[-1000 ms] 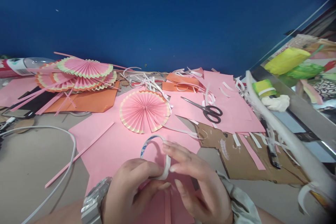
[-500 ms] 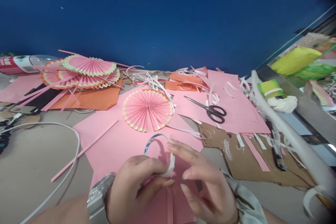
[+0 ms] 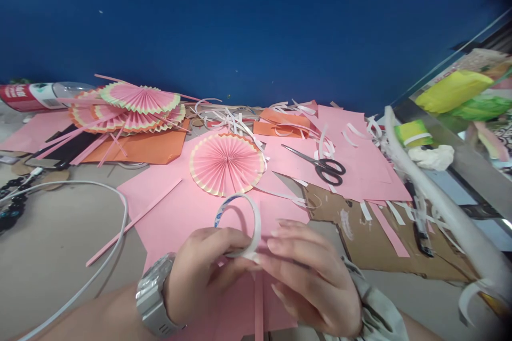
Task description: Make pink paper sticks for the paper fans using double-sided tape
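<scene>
My left hand grips a roll of white tape at its lower edge, with the ring standing up and blue print showing on its inner side. My right hand is close by on the right, its fingertips at the lower part of the roll; whether they pinch the tape end I cannot tell. Beneath both hands lies a pink paper sheet, and a narrow pink strip runs toward me under the roll. Just beyond the roll rests a round pleated pink paper fan with a cream and orange edge.
Scissors with black handles lie on pink paper at the right, near brown cardboard and a box cutter. More pleated fans, a bottle and a white cable are at the left. A blue wall stands behind.
My right fingers have moved down from the roll's upper right side to its lower edge and drawn closer together. The roll has shifted slightly up and left.
</scene>
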Motion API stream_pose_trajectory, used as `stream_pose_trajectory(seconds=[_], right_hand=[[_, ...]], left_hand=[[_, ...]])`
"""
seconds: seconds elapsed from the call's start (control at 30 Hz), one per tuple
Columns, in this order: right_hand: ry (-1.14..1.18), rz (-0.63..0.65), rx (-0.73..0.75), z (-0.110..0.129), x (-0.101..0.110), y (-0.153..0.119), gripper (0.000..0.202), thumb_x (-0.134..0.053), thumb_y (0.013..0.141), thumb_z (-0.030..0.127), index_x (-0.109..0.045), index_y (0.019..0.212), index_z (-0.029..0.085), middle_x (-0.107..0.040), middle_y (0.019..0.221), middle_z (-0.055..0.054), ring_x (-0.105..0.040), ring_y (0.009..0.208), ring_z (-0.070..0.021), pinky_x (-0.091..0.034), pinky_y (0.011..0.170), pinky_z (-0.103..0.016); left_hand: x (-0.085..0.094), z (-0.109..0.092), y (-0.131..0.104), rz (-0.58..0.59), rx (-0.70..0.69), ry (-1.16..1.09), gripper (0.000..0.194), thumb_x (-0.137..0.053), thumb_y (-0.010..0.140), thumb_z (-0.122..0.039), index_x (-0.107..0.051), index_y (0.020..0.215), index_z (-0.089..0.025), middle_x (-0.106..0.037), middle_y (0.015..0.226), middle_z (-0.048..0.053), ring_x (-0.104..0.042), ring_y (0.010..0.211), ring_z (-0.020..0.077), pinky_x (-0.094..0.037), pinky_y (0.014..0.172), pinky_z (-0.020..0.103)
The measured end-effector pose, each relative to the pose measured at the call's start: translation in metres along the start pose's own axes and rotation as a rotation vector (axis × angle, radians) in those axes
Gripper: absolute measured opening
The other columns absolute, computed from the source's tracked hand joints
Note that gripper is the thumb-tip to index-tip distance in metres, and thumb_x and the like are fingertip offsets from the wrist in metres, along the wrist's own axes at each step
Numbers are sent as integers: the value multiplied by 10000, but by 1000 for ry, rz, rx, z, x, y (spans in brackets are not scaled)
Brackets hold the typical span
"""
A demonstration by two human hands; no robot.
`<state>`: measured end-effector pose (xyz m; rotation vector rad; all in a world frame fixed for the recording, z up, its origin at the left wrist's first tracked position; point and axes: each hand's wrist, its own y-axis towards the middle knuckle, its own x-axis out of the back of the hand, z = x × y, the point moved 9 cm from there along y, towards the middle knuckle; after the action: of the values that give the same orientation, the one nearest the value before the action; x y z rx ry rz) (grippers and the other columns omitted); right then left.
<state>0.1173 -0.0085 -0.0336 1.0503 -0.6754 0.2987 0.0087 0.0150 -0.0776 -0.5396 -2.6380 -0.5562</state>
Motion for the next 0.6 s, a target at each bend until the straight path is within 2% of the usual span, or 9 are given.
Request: stream_pose_trajectory(seconds=[0.07, 0.17, 0.27, 0.37, 0.47, 0.53, 0.6], right_hand=[[-7, -72, 3, 3, 7, 0, 194, -534, 788, 121, -635, 952, 147, -613, 844, -42, -562, 953, -144, -450, 964, -278], [27, -83, -3, 2, 10, -2, 178, -519, 795, 132, -641, 925, 146, -584, 846, -47, -562, 934, -152, -464, 940, -294], [129, -71, -81, -10, 13, -2, 140, -541, 780, 146, -611, 902, 156, -575, 870, -60, -569, 938, -180, -511, 880, -335], [168, -91, -176, -22, 19, 0, 144, -546, 752, 82, -572, 845, 188, -587, 861, -50, -596, 910, -181, -541, 837, -342], [135, -96, -154, -21, 26, 0, 160, -528, 754, 63, -564, 836, 195, -584, 814, -47, -611, 858, -183, -560, 771, -333], [119, -163, -150, -21, 36, -4, 149, -493, 784, 83, -557, 845, 203, -553, 773, -48, -599, 792, -189, -558, 698, -351], [110, -205, -247, -31, 44, -11, 148, -438, 832, 138, -536, 878, 240, -512, 774, -50, -566, 747, -204, -527, 665, -404]], left_hand=[[1, -7, -1, -10, -78, 99, 29, -540, 859, -196, -516, 869, -184, -587, 622, -17, -515, 532, 100, -411, 535, 196], [-5, -11, -2, 23, -137, 202, 131, -493, 871, -178, -517, 999, -163, -604, 708, 31, -533, 626, 141, -426, 589, 242], [-19, -12, -4, 113, -197, 280, 287, -412, 885, -139, -454, 1169, -144, -609, 758, 57, -513, 654, 165, -419, 603, 278], [-31, -9, -5, 207, -196, 284, 328, -384, 902, -142, -411, 1228, -166, -623, 756, 43, -508, 630, 166, -400, 579, 279], [-29, -6, -4, 195, -161, 270, 262, -397, 901, -153, -459, 1154, -173, -625, 747, 38, -521, 645, 170, -404, 593, 285], [-23, -6, -3, 155, -152, 252, 190, -407, 886, -136, -504, 1046, -170, -613, 749, 43, -526, 682, 171, -413, 632, 293], [-16, -9, -3, 120, -163, 226, 152, -418, 868, -118, -517, 972, -167, -597, 748, 45, -517, 698, 167, -415, 654, 294]])
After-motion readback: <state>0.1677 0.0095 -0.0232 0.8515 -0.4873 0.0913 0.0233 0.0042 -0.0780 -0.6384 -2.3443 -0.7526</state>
